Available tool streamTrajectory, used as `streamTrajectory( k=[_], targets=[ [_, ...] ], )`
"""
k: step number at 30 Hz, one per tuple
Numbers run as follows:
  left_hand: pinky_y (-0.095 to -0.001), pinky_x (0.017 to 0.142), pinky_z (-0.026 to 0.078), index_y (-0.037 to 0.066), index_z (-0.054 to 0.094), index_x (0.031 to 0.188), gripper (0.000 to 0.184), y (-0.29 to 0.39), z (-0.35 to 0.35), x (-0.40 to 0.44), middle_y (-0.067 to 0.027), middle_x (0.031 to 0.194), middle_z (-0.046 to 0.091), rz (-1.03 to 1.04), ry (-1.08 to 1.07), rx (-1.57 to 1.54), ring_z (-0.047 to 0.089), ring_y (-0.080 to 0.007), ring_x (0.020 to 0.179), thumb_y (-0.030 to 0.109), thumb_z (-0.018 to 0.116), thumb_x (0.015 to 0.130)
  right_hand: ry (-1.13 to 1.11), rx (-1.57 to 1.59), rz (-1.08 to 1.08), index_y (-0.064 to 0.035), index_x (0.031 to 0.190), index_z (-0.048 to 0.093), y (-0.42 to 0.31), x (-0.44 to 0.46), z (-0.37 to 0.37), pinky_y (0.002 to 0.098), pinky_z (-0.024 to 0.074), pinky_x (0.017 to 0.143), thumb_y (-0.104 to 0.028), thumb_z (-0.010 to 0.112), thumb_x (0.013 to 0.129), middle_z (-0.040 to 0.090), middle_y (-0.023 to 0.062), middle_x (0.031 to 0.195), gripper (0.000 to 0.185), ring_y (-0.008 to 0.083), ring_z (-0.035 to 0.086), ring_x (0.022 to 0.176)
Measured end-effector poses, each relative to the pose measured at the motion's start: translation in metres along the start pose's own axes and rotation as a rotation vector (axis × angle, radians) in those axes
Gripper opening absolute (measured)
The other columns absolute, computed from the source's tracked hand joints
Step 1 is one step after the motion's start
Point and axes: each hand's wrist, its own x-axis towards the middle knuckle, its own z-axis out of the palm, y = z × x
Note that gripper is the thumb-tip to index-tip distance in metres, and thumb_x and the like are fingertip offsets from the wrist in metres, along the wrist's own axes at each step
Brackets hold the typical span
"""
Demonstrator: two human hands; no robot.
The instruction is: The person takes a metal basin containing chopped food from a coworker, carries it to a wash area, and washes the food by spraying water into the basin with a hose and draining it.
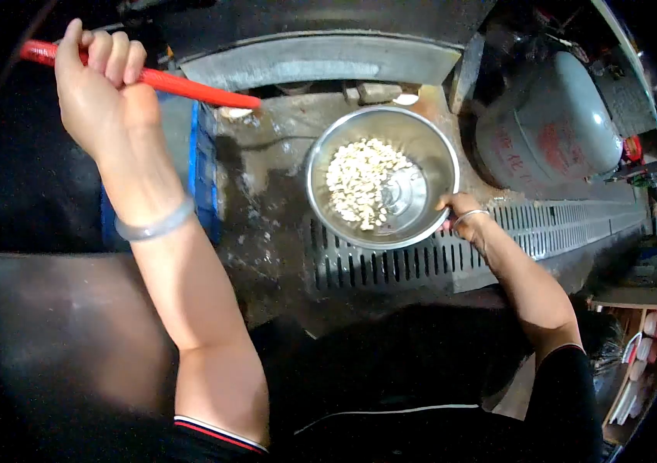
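My left grip (101,92) is wrapped around a red hose (197,90); my right grip (461,210) is clamped on the rim of a metal bowl (426,147), partly over the slotted floor grate (490,241), pale pieces (359,179) gathered toward its left side.

Red hose (190,87); silver bowl (435,174); cream pieces (363,177); red-lettered grey cylinder (548,127); black sleeve (205,447), red-white stripes.
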Motion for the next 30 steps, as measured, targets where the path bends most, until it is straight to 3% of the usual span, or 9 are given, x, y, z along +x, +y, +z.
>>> streamTrajectory(
  k=[5, 7, 8, 15, 19, 30],
  targets=[
    [-0.0206, 0.033, 0.018, 0.008, 0.041, 0.061, 0.022, 0.018, 0.018, -0.007, 0.0035, 0.044, 0.025, -0.069, -0.123, -0.105, 0.021, -0.0060, 0.036, 0.013, 0.045, 0.082, -0.166, 0.181, -0.084, 0.0099, 0.089, 0.046, -0.004, 0.007, 0.043, 0.0324, 0.0530, 0.047, 0.001, 0.050, 0.063, 0.056, 0.0156, 0.073, 0.027, 0.0240, 0.058, 0.055],
    [-0.0202, 0.033, 0.018, 0.008, 0.041, 0.061, 0.023, 0.021, 0.020, -0.010, 0.0035, 0.044, 0.025, -0.079, -0.134, -0.123, 0.020, -0.0056, 0.035, 0.013, 0.045, 0.082, -0.108, 0.209, -0.086, 0.0073, 0.088, 0.046, -0.007, 0.004, 0.058, 0.0370, 0.0533, 0.052, -0.001, 0.051, 0.064, 0.055, 0.0147, 0.074, 0.026, 0.0262, 0.059, 0.058],
    [-0.0199, 0.032, 0.017, 0.009, 0.041, 0.060, 0.023, 0.022, 0.032, -0.014, 0.0037, 0.044, 0.025, -0.027, 0.041, -0.031, 0.019, -0.0050, 0.035, 0.013, 0.045, 0.082, -0.133, 0.252, -0.111, 0.0062, 0.093, 0.045, -0.011, -0.005, 0.064, 0.0368, 0.0534, 0.055, -0.001, 0.050, 0.065, 0.055, 0.0143, 0.077, 0.029, 0.0251, 0.059, 0.063],
    [-0.0196, 0.032, 0.017, 0.010, 0.040, 0.060, 0.024, 0.021, 0.020, -0.012, 0.0043, 0.044, 0.026, -0.020, -0.019, -0.029, 0.019, -0.0047, 0.035, 0.015, 0.046, 0.083, -0.169, 0.311, -0.184, 0.0055, 0.091, 0.046, -0.008, 0.007, 0.070, 0.0346, 0.0535, 0.056, -0.002, 0.051, 0.066, 0.055, 0.0121, 0.077, 0.026, 0.0223, 0.058, 0.061],
    [-0.0194, 0.033, 0.019, 0.010, 0.041, 0.061, 0.023, 0.018, 0.017, -0.012, 0.0041, 0.044, 0.026, -0.021, -0.037, -0.042, 0.020, -0.0047, 0.035, 0.015, 0.045, 0.083, -0.168, 0.399, -0.192, 0.0072, 0.090, 0.047, -0.005, 0.016, 0.066, 0.0335, 0.0539, 0.054, -0.002, 0.051, 0.067, 0.056, 0.0154, 0.080, 0.025, 0.0237, 0.059, 0.065],
    [-0.0197, 0.033, 0.019, 0.009, 0.041, 0.062, 0.022, 0.020, 0.023, -0.013, 0.0037, 0.045, 0.025, -0.009, -0.126, -0.094, 0.019, -0.0051, 0.036, 0.014, 0.046, 0.083, -0.199, 0.412, -0.113, 0.0079, 0.091, 0.047, -0.007, 0.018, 0.057, 0.0369, 0.0536, 0.063, 0.000, 0.049, 0.068, 0.057, 0.0163, 0.083, 0.024, 0.0255, 0.059, 0.070]
  ],
)
